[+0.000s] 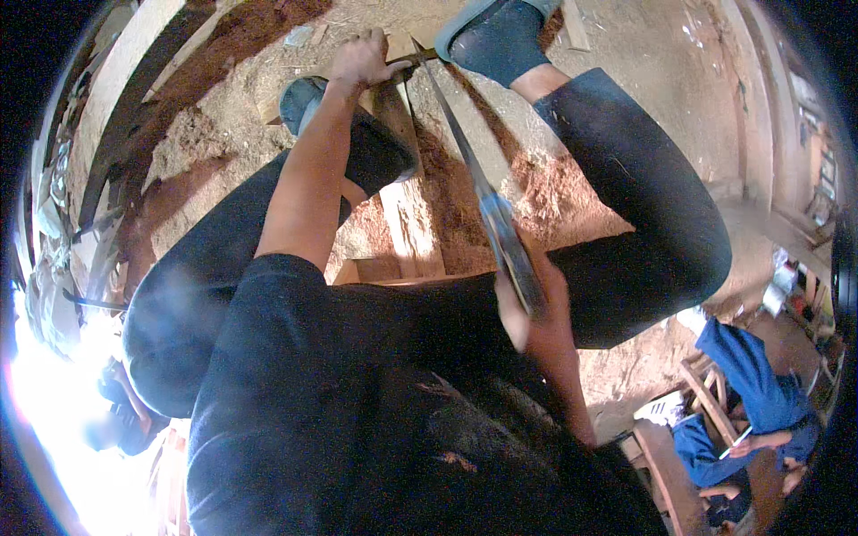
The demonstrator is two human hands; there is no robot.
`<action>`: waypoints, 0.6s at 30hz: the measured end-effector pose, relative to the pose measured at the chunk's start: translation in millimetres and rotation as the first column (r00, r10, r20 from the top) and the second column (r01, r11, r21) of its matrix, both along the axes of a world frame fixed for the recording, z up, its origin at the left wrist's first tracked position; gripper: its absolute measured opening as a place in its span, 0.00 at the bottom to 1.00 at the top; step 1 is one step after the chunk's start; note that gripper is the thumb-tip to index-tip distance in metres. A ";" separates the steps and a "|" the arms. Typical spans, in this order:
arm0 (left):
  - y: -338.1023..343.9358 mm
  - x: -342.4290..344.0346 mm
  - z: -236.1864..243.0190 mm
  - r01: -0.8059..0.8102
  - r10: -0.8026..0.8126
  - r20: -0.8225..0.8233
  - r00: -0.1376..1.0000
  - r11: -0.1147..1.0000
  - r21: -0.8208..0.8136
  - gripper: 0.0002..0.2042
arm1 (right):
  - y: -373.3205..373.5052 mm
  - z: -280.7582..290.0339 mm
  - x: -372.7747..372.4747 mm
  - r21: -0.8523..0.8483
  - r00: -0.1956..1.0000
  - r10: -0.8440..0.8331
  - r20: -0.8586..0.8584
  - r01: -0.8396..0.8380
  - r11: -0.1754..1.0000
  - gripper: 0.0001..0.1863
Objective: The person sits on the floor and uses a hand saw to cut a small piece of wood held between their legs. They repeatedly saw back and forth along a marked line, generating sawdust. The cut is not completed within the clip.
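Between hands (pixel 362 58) (pixel 529 308) — long saw (pixel 483 192)

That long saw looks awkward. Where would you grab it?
By the handle end nearest the body, where the right hand already wraps it, coming from the person's side. The saw has a long thin blade that slopes away to the plank, which the left hand steadies.

Dark short-sleeved shirt (pixel 375 402), dark trousers (pixel 643 196), blue-grey slippers (pixel 496 36).
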State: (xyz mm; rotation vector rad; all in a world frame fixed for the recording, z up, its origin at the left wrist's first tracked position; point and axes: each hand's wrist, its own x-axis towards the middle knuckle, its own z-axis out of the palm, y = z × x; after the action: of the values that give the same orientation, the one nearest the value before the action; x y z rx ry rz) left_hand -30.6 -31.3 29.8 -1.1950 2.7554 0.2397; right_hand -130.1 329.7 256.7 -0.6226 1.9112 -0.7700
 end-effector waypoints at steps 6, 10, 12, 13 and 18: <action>-4.5 -3.7 -1.5 -0.036 0.037 0.028 0.999 0.999 -0.026 0.39 | 9.7 -6.0 -6.1 -0.145 0.997 0.017 -0.080 -0.028 0.989 0.23; -3.9 -2.4 -11.0 -0.017 0.017 0.038 0.999 1.000 0.001 0.40 | 1.4 -11.5 -4.9 -0.099 0.989 0.067 -0.129 -0.080 0.992 0.18; -5.4 -0.1 -14.4 -0.031 0.030 -0.027 0.999 0.999 -0.035 0.40 | -23.8 -26.7 -8.4 -0.004 0.961 0.160 -0.227 -0.165 0.986 0.17; -6.8 0.1 -15.3 -0.023 0.022 -0.016 1.000 0.999 -0.037 0.40 | -22.4 -24.6 -7.7 -0.193 0.982 0.058 -0.181 -0.093 0.977 0.19; -10.9 -2.0 -16.9 0.004 0.000 0.046 0.999 0.996 -0.085 0.42 | 16.8 10.6 3.1 -0.055 0.999 -0.029 -0.025 0.027 0.998 0.21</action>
State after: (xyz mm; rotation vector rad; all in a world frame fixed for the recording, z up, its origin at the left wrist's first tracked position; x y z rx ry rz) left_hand -32.6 -42.1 12.9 -1.2013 2.7526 0.0949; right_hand -127.0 346.5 267.4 -0.6431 1.9310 -0.8381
